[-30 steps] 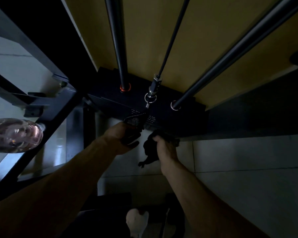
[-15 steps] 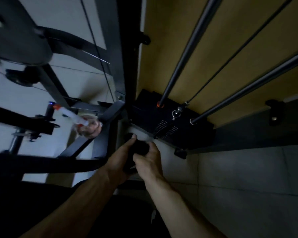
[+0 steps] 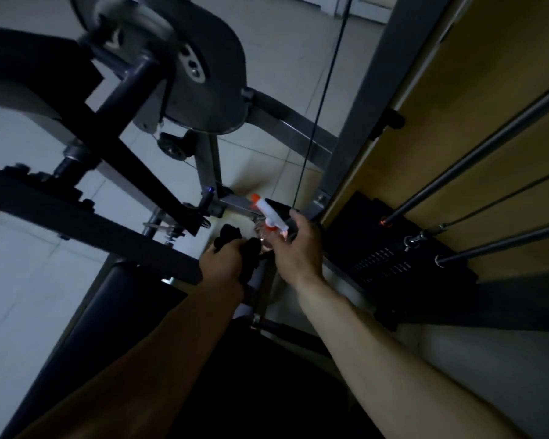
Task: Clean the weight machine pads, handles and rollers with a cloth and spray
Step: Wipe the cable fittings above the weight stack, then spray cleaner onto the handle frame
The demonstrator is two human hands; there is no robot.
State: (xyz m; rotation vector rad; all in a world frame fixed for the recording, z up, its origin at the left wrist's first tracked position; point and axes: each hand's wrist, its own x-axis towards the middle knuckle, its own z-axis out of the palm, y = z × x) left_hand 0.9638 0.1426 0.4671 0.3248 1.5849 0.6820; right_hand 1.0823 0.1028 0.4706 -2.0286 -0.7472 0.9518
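Head view: my left hand (image 3: 224,264) fist-grips 1 black cloth (image 3: 232,237); my right hand (image 3: 298,248) curls round 1 spray bottle (image 3: 268,215), nozzle beyond its knuckles. Step, I judge: spraying. Next: aim nozzle at cloth, squeeze trigger.

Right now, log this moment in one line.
left hand: grips black cloth | right hand: grips spray bottle | place: beside weight stack

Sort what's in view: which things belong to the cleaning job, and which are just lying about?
Part of the job:
- cloth, gripped in the left hand
- spray bottle, held by the right hand
- dark pad of the machine, probably a surface to wipe

Just there:
- weight stack
- guide rods
- cable
- floor tiles
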